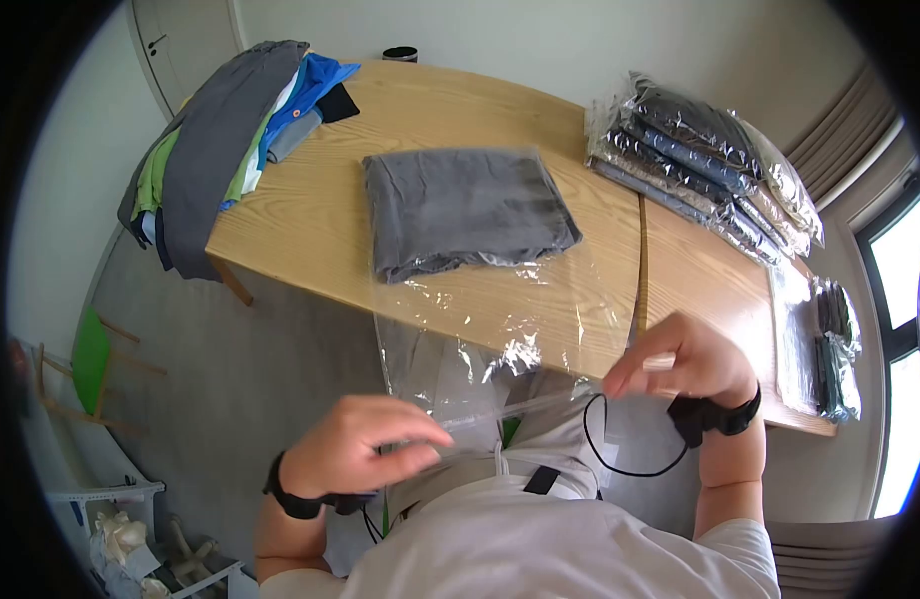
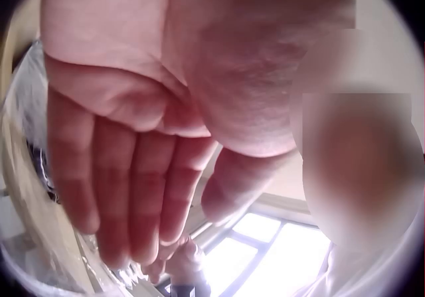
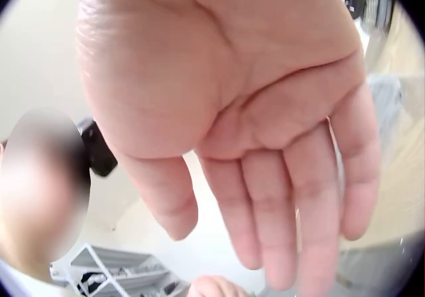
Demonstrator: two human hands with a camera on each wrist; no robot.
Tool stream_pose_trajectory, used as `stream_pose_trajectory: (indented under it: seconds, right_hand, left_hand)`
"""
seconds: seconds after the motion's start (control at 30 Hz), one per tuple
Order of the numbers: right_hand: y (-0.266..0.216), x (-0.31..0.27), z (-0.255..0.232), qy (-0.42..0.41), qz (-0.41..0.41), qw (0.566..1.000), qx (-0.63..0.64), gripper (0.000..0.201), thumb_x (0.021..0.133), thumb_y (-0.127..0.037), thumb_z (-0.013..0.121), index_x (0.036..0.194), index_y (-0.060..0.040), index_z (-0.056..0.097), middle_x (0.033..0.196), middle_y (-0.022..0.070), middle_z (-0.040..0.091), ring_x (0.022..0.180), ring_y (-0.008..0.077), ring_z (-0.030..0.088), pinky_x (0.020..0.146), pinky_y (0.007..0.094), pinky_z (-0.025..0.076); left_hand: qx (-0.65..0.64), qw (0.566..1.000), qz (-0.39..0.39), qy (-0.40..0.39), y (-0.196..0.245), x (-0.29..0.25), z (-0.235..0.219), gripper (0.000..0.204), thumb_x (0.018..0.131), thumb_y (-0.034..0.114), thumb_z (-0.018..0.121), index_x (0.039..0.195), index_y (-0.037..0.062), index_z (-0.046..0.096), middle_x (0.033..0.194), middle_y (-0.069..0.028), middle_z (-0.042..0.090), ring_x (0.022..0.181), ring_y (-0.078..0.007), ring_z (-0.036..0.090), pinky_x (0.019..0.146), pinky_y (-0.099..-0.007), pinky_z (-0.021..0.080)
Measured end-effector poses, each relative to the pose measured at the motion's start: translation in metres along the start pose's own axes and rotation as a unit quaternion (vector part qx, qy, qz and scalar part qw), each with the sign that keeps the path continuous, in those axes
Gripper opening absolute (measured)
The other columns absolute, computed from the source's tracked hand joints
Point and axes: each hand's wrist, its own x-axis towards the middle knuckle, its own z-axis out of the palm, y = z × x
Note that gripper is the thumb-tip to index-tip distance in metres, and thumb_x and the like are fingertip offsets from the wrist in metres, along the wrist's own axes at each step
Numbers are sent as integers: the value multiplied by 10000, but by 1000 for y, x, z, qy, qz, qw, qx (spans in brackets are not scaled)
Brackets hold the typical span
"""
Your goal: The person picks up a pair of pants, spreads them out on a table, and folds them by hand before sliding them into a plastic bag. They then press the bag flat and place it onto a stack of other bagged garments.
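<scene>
A folded dark grey garment (image 1: 470, 210) lies on the table, in the far part of a clear plastic bag (image 1: 500, 334). The bag's near end hangs past the table's front edge, toward the person's lap. My left hand (image 1: 365, 444) hovers by the bag's near left corner, with thumb and fingers apart. In the left wrist view that hand's palm (image 2: 153, 104) shows nothing held. Near the opposite corner is my right hand (image 1: 688, 359), its fingertips overlapping the bag's edge in the head view. The right palm (image 3: 226, 91) is bare, the fingers loosely extended.
Loose clothes (image 1: 221, 150) are heaped at the table's left end, partly hanging over its edge. Bagged garments (image 1: 694, 165) are stacked at the back right, and smaller packets (image 1: 834, 349) lie at the far right. A green chair (image 1: 91, 364) stands on the floor at left.
</scene>
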Motion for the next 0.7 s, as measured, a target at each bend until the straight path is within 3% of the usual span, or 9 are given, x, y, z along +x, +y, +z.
stream_pose_trajectory:
  seconds: [0.1,0.13,0.2,0.23,0.4,0.43,0.57,0.63,0.7]
  right_hand:
    - [48,18,-16,350,46,935,34,259,922,-202,592,1045,24,618,947,61,655,889,125,601,768,288,503]
    - [69,27,-15,397,52,915,40,267,922,-201,592,1050,33,587,949,60,638,884,137,599,753,283,499]
    - [92,43,-3,407,72,911,0,338,928,-201,579,1164,33,517,951,89,634,892,155,605,732,279,487]
    - [94,47,5,398,80,913,-35,364,927,-203,579,1194,30,496,913,88,638,880,164,611,720,277,483]
    - [96,42,19,384,78,911,129,415,871,-55,575,1250,43,436,719,44,583,623,100,534,600,223,432]
    - [97,34,21,388,82,908,135,415,871,-55,575,1250,43,436,719,44,583,623,100,534,600,223,432]
    - [95,8,42,383,88,896,205,346,882,-45,556,1214,20,481,694,22,558,611,87,508,591,224,421]
    - [105,-7,55,385,38,889,242,274,905,-49,540,1171,14,518,697,15,560,628,80,514,601,221,423]
    - [121,-13,64,408,21,882,234,268,888,-34,566,1155,-27,552,742,30,566,626,91,509,604,223,431]
  left_hand:
    - [-4,942,-177,284,-28,-2,-11,188,920,167,586,1048,30,579,830,-44,611,720,-113,595,577,-239,487]
    - [7,943,-175,284,-38,2,-11,188,920,167,586,1048,30,579,830,-44,611,720,-113,595,577,-239,487]
    - [-37,892,-259,369,-56,16,-8,265,936,195,574,1131,29,505,803,-15,575,702,-78,562,529,-209,468]
    - [-39,889,-308,336,-64,19,-6,397,937,201,573,1253,21,414,792,-23,568,674,-76,553,505,-204,460]
    - [-71,914,-244,318,-67,27,6,483,922,104,563,1350,15,356,738,-14,534,600,-66,520,524,-207,455]
    - [-86,916,-208,332,-66,27,6,474,912,63,560,1338,4,362,729,-11,533,581,-62,511,519,-206,453]
    - [-139,928,-230,260,-61,4,-2,388,930,31,482,1314,12,432,703,11,494,569,-64,467,547,-214,416]
    - [-173,937,-222,208,-80,-21,-4,372,934,50,482,1304,19,463,785,-1,519,631,-72,496,597,-213,435]
    - [10,943,-184,278,-85,-26,-3,432,910,49,522,1336,49,454,992,-44,547,788,-98,529,681,-228,461]
